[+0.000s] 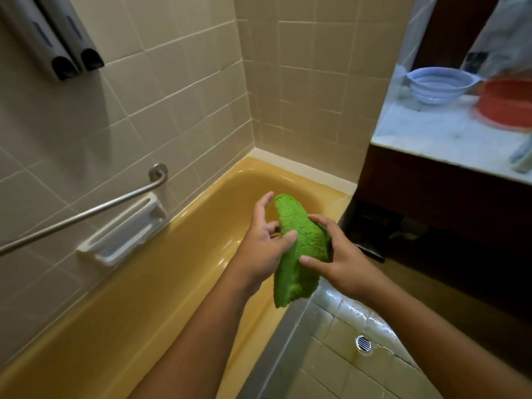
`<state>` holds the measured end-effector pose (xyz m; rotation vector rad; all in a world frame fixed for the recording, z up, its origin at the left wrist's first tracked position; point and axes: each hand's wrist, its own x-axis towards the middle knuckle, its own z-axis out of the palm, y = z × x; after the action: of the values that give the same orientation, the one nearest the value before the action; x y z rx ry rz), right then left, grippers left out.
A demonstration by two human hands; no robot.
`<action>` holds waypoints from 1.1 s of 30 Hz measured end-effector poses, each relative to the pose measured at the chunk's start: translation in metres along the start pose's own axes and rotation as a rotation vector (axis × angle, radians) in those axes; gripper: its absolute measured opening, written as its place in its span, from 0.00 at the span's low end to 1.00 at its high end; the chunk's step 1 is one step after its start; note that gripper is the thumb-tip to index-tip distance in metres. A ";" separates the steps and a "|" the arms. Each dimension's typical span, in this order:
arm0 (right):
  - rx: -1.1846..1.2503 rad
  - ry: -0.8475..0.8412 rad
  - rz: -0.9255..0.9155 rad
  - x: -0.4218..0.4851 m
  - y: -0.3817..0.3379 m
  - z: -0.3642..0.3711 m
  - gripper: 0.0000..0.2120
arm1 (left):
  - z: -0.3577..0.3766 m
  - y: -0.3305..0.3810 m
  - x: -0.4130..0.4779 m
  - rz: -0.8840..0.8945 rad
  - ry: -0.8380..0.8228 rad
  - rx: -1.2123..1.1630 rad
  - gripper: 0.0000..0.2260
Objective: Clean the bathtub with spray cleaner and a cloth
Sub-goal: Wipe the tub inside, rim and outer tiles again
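A green terry cloth [299, 246] hangs folded between both hands above the near rim of the yellow bathtub [161, 272]. My left hand [263, 243] pinches its left edge with the thumb on the front, the index finger stretched upward. My right hand [334, 251] grips the cloth's right side, thumb across the front and fingers curled behind. No spray cleaner bottle is in view.
A steel grab bar [95, 211] and a white soap dish [123, 234] are on the tiled wall left of the tub. Two dispensers [62, 38] hang at top left. A counter [449, 139] at right holds a blue bowl [440, 83] and a red basin [506, 103]. A floor drain [363, 344] sits below.
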<state>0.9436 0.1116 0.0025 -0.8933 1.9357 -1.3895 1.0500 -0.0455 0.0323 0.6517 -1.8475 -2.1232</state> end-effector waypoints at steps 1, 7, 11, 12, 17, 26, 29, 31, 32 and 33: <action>-0.041 0.014 -0.002 0.005 0.003 -0.010 0.39 | 0.005 0.000 0.008 -0.004 -0.036 0.004 0.39; -0.118 0.033 0.024 0.040 0.023 -0.053 0.36 | 0.024 -0.004 0.069 -0.024 -0.143 0.019 0.41; -0.426 0.147 0.000 0.082 0.039 -0.069 0.29 | 0.025 -0.017 0.119 -0.036 -0.141 0.050 0.39; -0.490 0.178 -0.024 0.092 0.043 -0.074 0.28 | 0.026 -0.021 0.132 -0.040 -0.133 0.051 0.38; -0.656 0.232 -0.028 0.140 0.063 -0.104 0.24 | 0.036 -0.035 0.188 -0.064 -0.009 0.122 0.33; -0.124 0.173 0.152 0.183 0.092 -0.158 0.05 | 0.057 -0.045 0.268 -0.038 -0.333 0.545 0.45; -0.002 0.173 0.174 0.203 0.110 -0.179 0.07 | 0.074 -0.050 0.299 -0.095 -0.382 0.487 0.49; 0.034 0.187 0.180 0.216 0.120 -0.193 0.08 | 0.085 -0.055 0.314 -0.112 -0.363 0.455 0.48; 0.044 0.186 0.188 0.223 0.129 -0.205 0.08 | 0.095 -0.059 0.322 -0.131 -0.343 0.420 0.47; 0.058 0.185 0.200 0.231 0.138 -0.216 0.07 | 0.106 -0.063 0.329 -0.147 -0.319 0.377 0.45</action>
<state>0.6116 0.0805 -0.0862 -0.5428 2.0460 -1.4426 0.7196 -0.0972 -0.0741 0.5636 -2.4826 -2.0810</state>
